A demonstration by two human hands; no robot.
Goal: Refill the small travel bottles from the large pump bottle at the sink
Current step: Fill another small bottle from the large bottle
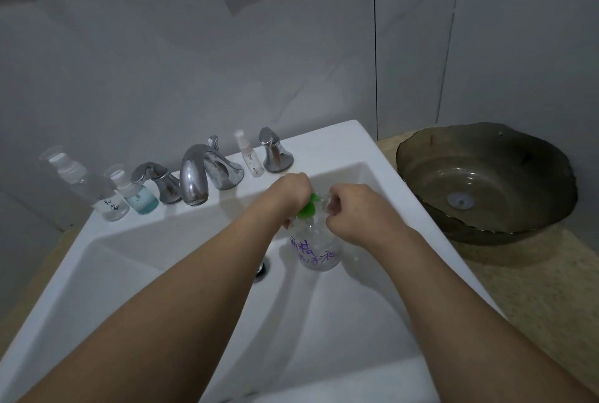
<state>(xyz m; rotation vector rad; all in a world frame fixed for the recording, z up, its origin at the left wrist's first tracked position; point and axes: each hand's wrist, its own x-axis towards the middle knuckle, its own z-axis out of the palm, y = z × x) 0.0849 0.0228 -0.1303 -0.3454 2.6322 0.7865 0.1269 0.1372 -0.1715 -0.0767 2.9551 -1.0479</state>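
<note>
Two hands are working together over the basin. The left hand (293, 190) is closed over the green pump head (308, 208) of the large pump bottle (316, 248). The right hand (350, 208) is pinched shut on something small and clear held against the spout; it is probably a travel bottle, but too little shows to be sure. The pump bottle hangs directly below both hands, inside the sink (340, 133), near the drain (263, 269).

Step judged to be in hand: dispensing into a small container. The next move calls for the small opening being kept under the nozzle while the pump is pressed; spill is likely if alignment slips.

Purple handwritten characters are seen on the pump bottle; "精" and "手" look readable, the rest cannot be made out.

Beyond the left hand, the faucet (197, 175) is flanked by two handles. A clear spray bottle (249, 158) stands between faucet and the nearer handle (275, 151). Further left, a small bottle with blue liquid (137, 196) and a bigger clear bottle (97, 192) with illegible dark writing are lined up. Beyond the right hand, a dark glass bowl (486, 182) sits on the counter.
</note>
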